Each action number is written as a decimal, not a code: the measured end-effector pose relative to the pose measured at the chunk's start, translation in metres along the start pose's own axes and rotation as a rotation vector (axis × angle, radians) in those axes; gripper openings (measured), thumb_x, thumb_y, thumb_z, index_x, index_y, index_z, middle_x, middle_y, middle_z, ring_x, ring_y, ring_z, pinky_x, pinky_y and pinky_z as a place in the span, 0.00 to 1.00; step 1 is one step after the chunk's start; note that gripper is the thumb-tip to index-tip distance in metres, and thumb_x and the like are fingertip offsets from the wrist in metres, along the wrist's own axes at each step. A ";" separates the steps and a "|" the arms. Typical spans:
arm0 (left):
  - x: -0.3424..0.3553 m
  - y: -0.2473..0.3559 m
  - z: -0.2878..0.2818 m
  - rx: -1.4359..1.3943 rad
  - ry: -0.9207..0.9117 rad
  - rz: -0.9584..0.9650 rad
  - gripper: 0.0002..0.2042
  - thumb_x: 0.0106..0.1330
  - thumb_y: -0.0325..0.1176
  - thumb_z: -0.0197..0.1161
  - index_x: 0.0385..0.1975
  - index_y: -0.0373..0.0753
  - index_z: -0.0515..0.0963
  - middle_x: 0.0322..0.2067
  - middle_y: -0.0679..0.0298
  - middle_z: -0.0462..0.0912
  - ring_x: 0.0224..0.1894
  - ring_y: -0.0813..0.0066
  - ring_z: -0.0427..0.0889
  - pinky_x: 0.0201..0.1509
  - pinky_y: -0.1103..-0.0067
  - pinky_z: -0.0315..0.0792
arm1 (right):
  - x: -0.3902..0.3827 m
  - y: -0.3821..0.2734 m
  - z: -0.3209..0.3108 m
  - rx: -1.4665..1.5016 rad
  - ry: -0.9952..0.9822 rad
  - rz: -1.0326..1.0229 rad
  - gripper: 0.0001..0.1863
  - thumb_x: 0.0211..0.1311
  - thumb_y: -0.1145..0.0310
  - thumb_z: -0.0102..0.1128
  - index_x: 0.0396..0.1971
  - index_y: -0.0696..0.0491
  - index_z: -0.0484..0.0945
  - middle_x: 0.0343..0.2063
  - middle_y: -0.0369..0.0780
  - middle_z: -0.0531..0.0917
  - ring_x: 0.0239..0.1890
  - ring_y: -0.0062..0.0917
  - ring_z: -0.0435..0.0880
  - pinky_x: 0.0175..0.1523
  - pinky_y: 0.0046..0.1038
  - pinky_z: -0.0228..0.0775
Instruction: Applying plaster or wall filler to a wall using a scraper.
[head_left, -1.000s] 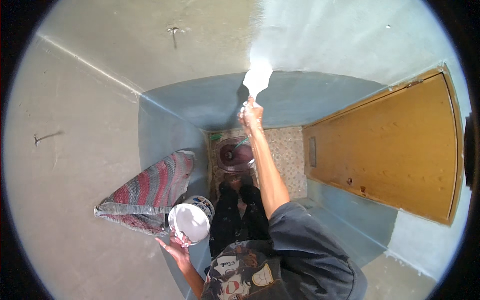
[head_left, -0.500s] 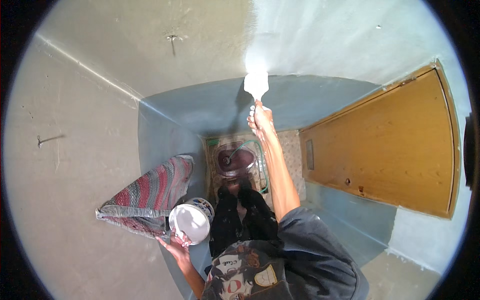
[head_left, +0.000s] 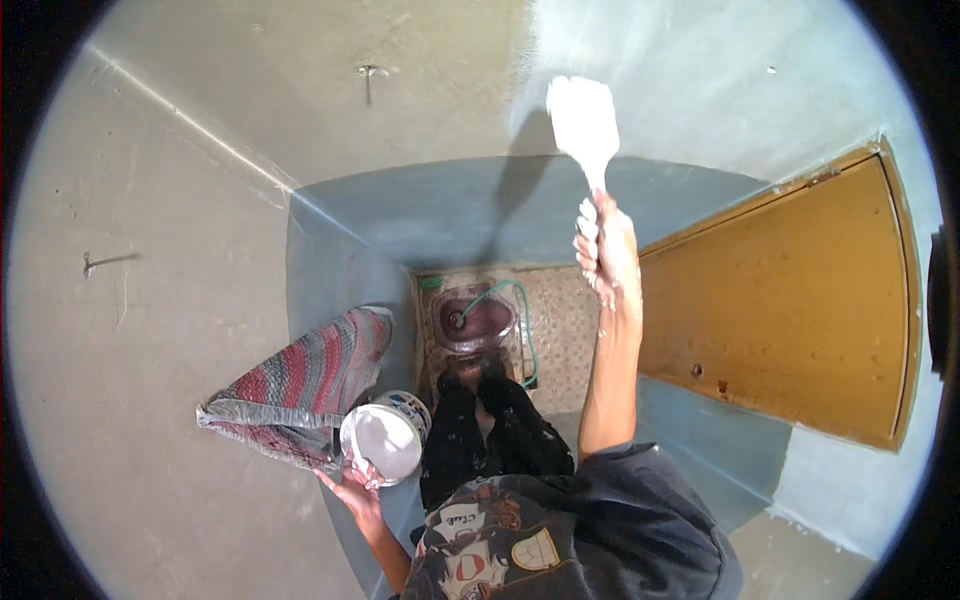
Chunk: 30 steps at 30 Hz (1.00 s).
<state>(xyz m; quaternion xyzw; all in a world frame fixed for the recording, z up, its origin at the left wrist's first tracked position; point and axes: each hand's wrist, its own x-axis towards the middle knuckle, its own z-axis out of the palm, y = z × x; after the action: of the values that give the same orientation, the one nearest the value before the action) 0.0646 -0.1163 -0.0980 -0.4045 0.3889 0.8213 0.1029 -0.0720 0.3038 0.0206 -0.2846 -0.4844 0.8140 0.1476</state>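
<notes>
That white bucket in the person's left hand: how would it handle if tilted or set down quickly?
The bucket looks open-topped with white paint near its rim, so tilting would likely spill it. The left hand grips only its edge; with paint inside it probably feels heavy and may swing. Wet paint may make the rim slippery.

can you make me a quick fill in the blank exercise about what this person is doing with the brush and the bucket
1. The right hand holds a wide paintbrush covered in ____ paint against the wall.
2. The left hand holds a small round ____ of white paint.
3. A striped cloth hangs beside the ____ hand.
4. The wooden door on the person's right is ____ in colour.

Missing words: white; bucket; left; yellow-brown
</notes>
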 end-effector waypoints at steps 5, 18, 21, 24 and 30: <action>0.002 -0.002 -0.004 -0.001 -0.002 0.024 0.38 0.44 0.72 0.36 0.33 0.36 0.60 0.09 0.66 0.58 0.09 0.78 0.56 0.09 0.86 0.49 | 0.051 0.067 -0.053 -0.047 0.238 0.157 0.14 0.57 0.60 0.44 0.19 0.53 0.64 0.09 0.29 0.59 0.07 0.11 0.56 0.09 0.14 0.42; 0.006 -0.003 -0.010 -0.017 0.021 0.008 0.37 0.45 0.72 0.35 0.32 0.38 0.60 0.09 0.65 0.58 0.10 0.78 0.55 0.10 0.86 0.49 | 0.054 0.026 -0.031 -0.003 0.070 0.058 0.14 0.57 0.60 0.43 0.18 0.52 0.63 0.09 0.29 0.60 0.08 0.11 0.56 0.08 0.13 0.42; 0.004 -0.003 -0.008 0.012 0.013 0.007 0.36 0.45 0.72 0.35 0.31 0.38 0.61 0.09 0.65 0.58 0.10 0.78 0.55 0.10 0.86 0.49 | 0.034 0.009 -0.033 0.013 0.057 -0.017 0.12 0.57 0.61 0.43 0.17 0.49 0.61 0.08 0.26 0.56 0.08 0.07 0.52 0.09 0.11 0.37; 0.003 -0.002 -0.008 0.018 -0.011 0.007 0.36 0.45 0.72 0.35 0.30 0.39 0.61 0.09 0.65 0.57 0.10 0.78 0.55 0.10 0.86 0.49 | 0.031 0.034 -0.044 0.055 0.065 0.045 0.13 0.57 0.58 0.43 0.18 0.48 0.62 0.08 0.27 0.58 0.07 0.08 0.53 0.08 0.11 0.39; 0.004 -0.003 -0.004 0.059 -0.019 0.014 0.41 0.44 0.72 0.35 0.41 0.34 0.56 0.12 0.66 0.60 0.10 0.77 0.58 0.10 0.86 0.53 | 0.065 0.096 -0.041 -0.039 0.138 0.226 0.15 0.55 0.58 0.45 0.16 0.52 0.64 0.07 0.30 0.60 0.06 0.11 0.56 0.07 0.13 0.42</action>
<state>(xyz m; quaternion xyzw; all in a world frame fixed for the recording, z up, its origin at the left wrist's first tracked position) 0.0662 -0.1175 -0.1039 -0.3909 0.4147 0.8139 0.1128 -0.0955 0.3196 -0.0997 -0.3957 -0.4535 0.7944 0.0823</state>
